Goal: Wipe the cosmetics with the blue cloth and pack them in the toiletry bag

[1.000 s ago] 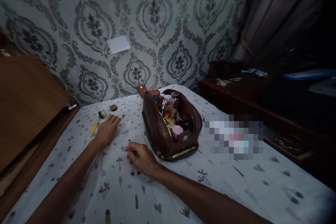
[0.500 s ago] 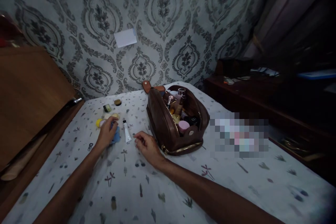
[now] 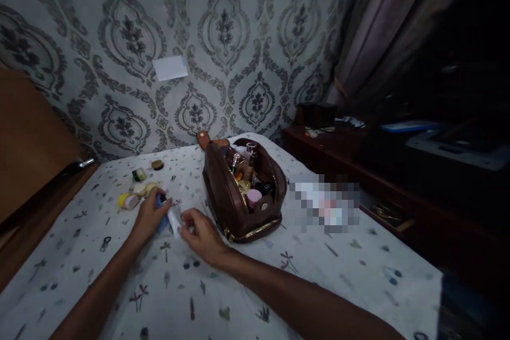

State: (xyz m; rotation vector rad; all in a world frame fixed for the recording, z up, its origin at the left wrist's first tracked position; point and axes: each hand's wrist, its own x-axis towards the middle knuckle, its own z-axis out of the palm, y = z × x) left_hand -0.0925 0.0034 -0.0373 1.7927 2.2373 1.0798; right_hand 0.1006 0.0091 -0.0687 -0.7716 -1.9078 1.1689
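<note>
Bed w/ printed sheet [image 3: 319,276] fills the lower view. On it, centre, stands a brown leather toiletry bag [image 3: 227,202], top open, packed w/ bottles and jars. Its long side runs away from the person and it sits just right of both hands, not touching either.

Left hand [image 3: 147,218] lies palm-down on the sheet, fingers curled over a blue item [image 3: 160,213]. Only a sliver of blue shows, so can't tell if it's really gripped or just covered. Right hand [image 3: 203,234] comes in from the near right. Its grip is narrow, thumb + forefinger tips closed on the near end of a white tube [image 3: 173,221].

Key relation: the tube lies flat between the two hands. Its long axis points roughly away from the person, far end leaning a bit left toward the left fingertips, near end at the right pinch. So the right hand has the tube, the left is just beside its far end, and the bag's open mouth is up and to the right of the pinch, approx. parallel to the tube.

Smaller bits past the left hand: yellow + pink jars [image 3: 128,201] near it, then a green-black compact [image 3: 139,174] and a brown round tin [image 3: 157,164] further back, well apart from the tube.
</note>
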